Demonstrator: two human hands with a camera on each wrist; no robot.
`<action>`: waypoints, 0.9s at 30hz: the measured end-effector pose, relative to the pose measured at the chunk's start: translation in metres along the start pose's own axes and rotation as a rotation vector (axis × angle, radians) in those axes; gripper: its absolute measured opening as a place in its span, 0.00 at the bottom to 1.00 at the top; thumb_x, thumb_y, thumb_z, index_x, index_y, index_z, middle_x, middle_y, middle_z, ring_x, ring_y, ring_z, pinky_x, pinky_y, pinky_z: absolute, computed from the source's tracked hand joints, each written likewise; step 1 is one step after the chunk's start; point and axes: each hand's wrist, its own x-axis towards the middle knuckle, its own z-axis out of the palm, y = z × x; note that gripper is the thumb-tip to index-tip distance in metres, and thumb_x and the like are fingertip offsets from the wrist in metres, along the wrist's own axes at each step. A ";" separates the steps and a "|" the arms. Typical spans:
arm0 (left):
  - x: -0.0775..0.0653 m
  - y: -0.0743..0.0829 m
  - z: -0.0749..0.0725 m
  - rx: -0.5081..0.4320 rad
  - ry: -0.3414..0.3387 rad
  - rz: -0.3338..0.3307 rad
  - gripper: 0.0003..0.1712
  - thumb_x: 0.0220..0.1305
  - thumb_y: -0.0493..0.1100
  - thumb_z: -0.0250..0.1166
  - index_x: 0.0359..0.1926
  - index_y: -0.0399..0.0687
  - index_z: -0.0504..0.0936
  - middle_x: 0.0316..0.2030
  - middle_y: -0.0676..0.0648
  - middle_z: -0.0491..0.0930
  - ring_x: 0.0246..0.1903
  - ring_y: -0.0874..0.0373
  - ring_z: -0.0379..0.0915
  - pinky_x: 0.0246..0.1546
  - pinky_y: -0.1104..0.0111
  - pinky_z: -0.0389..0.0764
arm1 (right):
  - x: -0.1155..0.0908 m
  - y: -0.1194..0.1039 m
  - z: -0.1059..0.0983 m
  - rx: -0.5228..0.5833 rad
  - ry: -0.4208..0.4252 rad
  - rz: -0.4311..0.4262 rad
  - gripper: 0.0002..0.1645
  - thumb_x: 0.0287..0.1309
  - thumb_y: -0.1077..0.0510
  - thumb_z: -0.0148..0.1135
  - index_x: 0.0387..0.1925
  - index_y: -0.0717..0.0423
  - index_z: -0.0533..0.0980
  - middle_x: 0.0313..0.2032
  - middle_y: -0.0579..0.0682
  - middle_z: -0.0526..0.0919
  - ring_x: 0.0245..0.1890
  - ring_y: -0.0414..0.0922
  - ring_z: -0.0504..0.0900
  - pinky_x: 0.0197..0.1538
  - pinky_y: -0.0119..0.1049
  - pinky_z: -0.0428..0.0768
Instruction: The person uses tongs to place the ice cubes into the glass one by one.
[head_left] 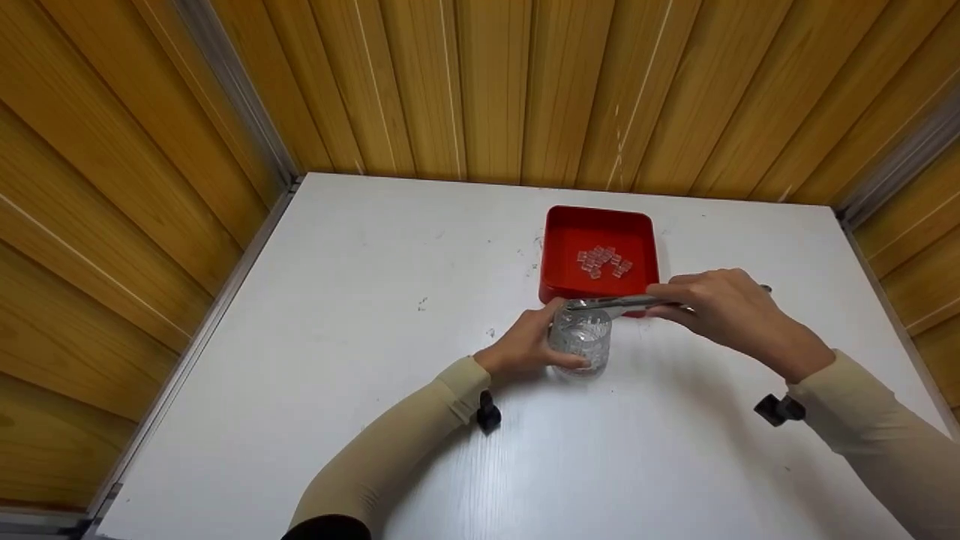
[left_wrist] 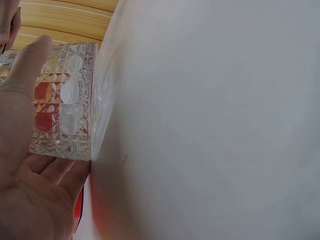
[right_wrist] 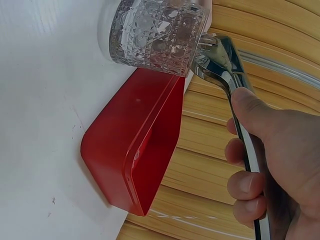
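A clear cut-glass tumbler (head_left: 587, 346) stands on the white table, its faceted pattern plain in the left wrist view (left_wrist: 70, 100). My left hand (head_left: 525, 345) grips it from the left, thumb on the near side and fingers round the far side. In my right hand (head_left: 724, 309) I hold metal tongs (head_left: 628, 301), thumb on top and fingers curled beneath. The ends of the tongs (right_wrist: 220, 65) are right at the tumbler's mouth. Whether a cube sits between them I cannot tell. Clear cubes (head_left: 600, 259) lie in a red square tray (head_left: 553, 255) just behind the tumbler.
The white tabletop (head_left: 360, 300) carries small dark marks. Wood-grain panels (head_left: 487, 90) close in the back and sides, with grey metal posts (head_left: 244, 90) at the corners. The tray's raised walls stand close to the tumbler and right hand.
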 end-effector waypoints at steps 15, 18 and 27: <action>-0.001 -0.001 0.001 0.024 0.009 0.005 0.54 0.50 0.55 0.83 0.73 0.54 0.63 0.55 0.49 0.83 0.51 0.64 0.78 0.55 0.73 0.76 | -0.002 0.000 0.001 -0.017 -0.028 0.026 0.20 0.54 0.53 0.79 0.50 0.50 0.87 0.29 0.44 0.88 0.17 0.35 0.68 0.20 0.29 0.67; -0.002 -0.001 0.001 0.032 0.008 0.007 0.54 0.50 0.55 0.83 0.73 0.53 0.63 0.55 0.49 0.84 0.50 0.64 0.78 0.54 0.73 0.76 | -0.003 0.000 0.002 -0.018 -0.022 0.026 0.20 0.54 0.53 0.79 0.50 0.49 0.87 0.29 0.44 0.88 0.17 0.35 0.68 0.20 0.29 0.67; -0.001 0.001 0.001 0.051 0.021 0.015 0.50 0.50 0.55 0.83 0.69 0.51 0.66 0.54 0.49 0.84 0.51 0.63 0.79 0.54 0.74 0.76 | -0.003 0.002 0.000 -0.050 0.032 0.015 0.21 0.53 0.54 0.80 0.50 0.49 0.86 0.28 0.43 0.87 0.16 0.34 0.67 0.19 0.29 0.64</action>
